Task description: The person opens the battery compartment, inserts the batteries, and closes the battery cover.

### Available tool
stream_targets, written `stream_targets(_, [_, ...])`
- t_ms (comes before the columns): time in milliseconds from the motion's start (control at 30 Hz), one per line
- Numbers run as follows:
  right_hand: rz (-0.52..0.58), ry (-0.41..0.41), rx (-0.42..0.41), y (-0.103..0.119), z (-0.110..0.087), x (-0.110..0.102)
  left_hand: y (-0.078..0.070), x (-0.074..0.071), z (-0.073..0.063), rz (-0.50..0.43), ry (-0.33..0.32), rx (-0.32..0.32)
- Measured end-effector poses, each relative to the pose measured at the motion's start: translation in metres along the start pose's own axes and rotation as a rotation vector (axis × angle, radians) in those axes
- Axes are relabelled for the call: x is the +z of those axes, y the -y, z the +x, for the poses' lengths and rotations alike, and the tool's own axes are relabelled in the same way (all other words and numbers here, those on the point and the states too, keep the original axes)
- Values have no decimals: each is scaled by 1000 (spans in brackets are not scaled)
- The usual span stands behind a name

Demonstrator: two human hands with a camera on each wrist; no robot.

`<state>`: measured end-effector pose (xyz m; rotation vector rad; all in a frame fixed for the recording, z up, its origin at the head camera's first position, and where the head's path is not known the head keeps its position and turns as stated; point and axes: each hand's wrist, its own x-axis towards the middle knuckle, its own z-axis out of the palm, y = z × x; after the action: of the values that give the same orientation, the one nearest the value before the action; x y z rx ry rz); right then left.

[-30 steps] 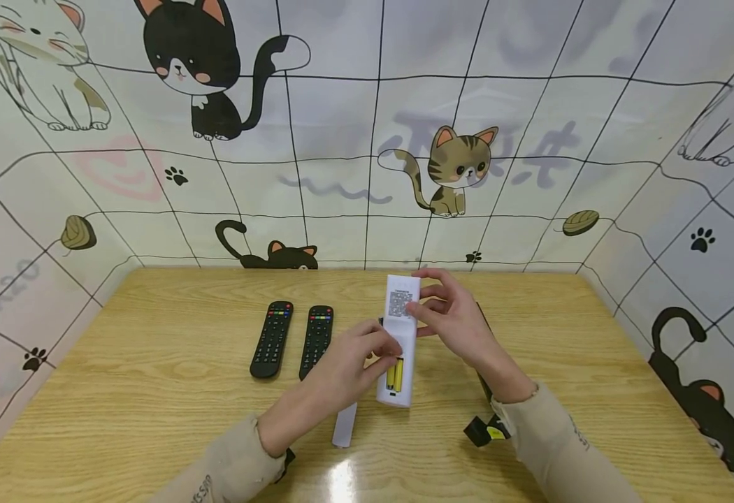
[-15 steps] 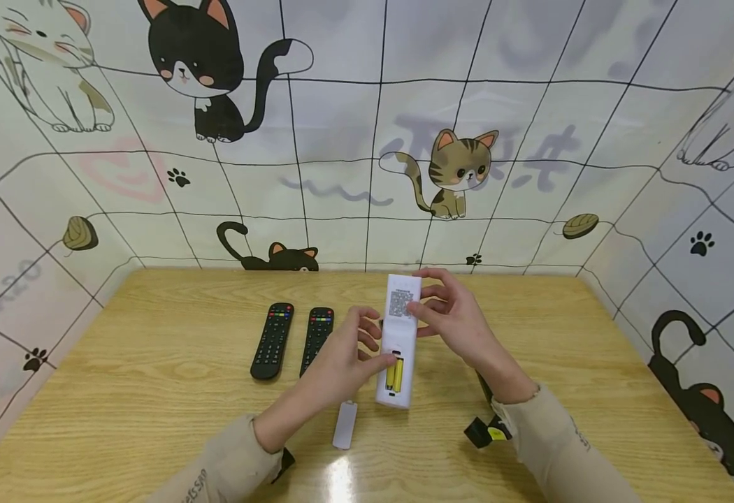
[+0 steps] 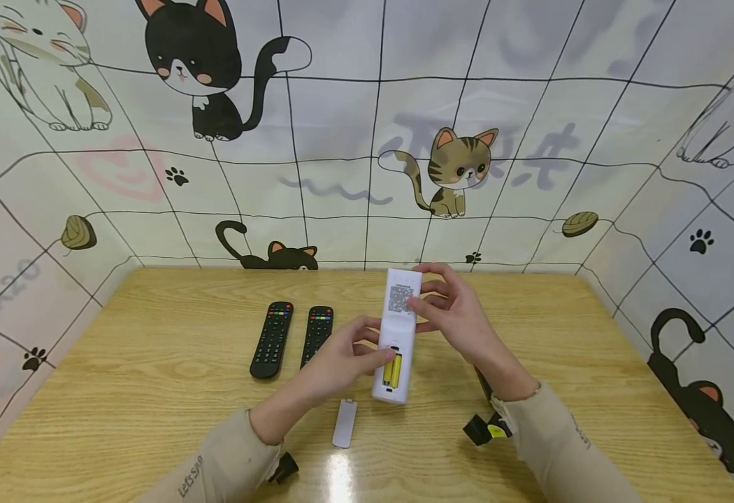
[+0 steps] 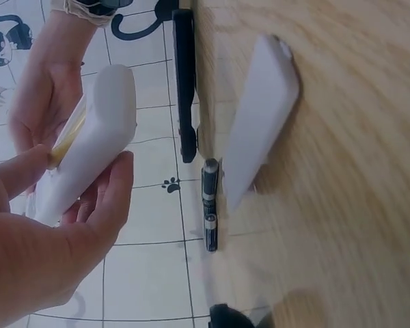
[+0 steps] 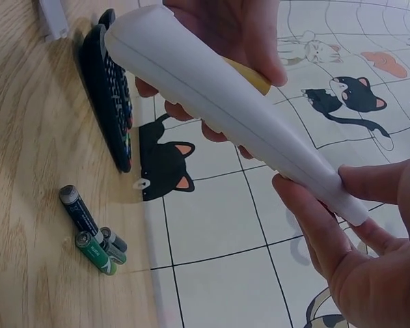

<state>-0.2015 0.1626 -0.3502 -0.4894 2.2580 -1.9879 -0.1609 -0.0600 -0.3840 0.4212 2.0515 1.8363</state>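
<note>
A white remote control [image 3: 398, 328] is held back side up above the table, its battery compartment uncovered. Yellow batteries [image 3: 394, 372] lie in it; one sticks up at an end in the right wrist view. My left hand [image 3: 335, 360] holds the remote from the left, fingers underneath, thumb on the upper end of the batteries. On the other side, my right hand [image 3: 458, 318] grips the remote's far end, thumb near the printed code label. The white battery cover [image 3: 344, 423] lies on the table below the left hand.
Two black remotes [image 3: 271, 340] lie on the left of the table, one partly behind my left hand. Several loose batteries [image 5: 96, 253] show on the table in the right wrist view. A long dark object [image 4: 184, 89] lies near my right forearm. Cat-patterned walls surround the table.
My left fingertips have left their pinch at the compartment's upper end. The thumb is now on the batteries and the fingers have come round the remote's side. The remote has shifted slightly.
</note>
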Motion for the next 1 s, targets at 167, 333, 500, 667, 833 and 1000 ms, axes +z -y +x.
stream_targets(167, [11,-5,-11,1,0,1,0,-1,0,-108,19,-32])
stream_targets(333, [19,-5,-22,0,1,2,2,-2,0,-182,38,-72])
stream_targets(500, [26,-1,-33,0,1,2,4,-3,1,-238,53,-101])
stream_targets(667, [28,3,-40,-1,1,3,5,-2,1,-278,51,-128])
stream_targets(833, [30,4,-51,-1,-1,3,4,1,1,-281,35,-135])
stream_targets(1000, [19,2,-62,-2,-2,4,4,3,1,-276,17,-136])
